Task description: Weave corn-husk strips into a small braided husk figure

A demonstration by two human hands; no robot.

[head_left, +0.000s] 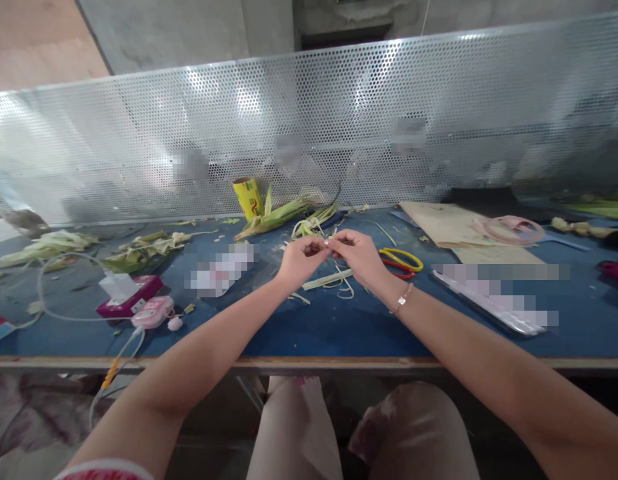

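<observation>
My left hand [301, 261] and my right hand [359, 257] meet above the blue table, fingertips pinched together. Both are closed; whatever is between the fingers is too small to make out. Just behind them lies a bundle of pale green corn husk strips [309, 229], partly hidden by the fingers. Thin loose husk strips [329, 280] lie on the table below my hands. Beside my right hand are yellow and red looped handles [411, 260], like those of scissors, with the rest hidden. A larger corn husk [279, 219] rests farther back.
A yellow tube [247, 199] stands by the perforated metal screen [339, 113]. Dried husks [149, 250], a magenta box [129, 297] with a white charger and cables, and a pink case [153, 312] lie left. Right are brown paper [439, 223], pink tape [513, 229] and a phone-like object [489, 303].
</observation>
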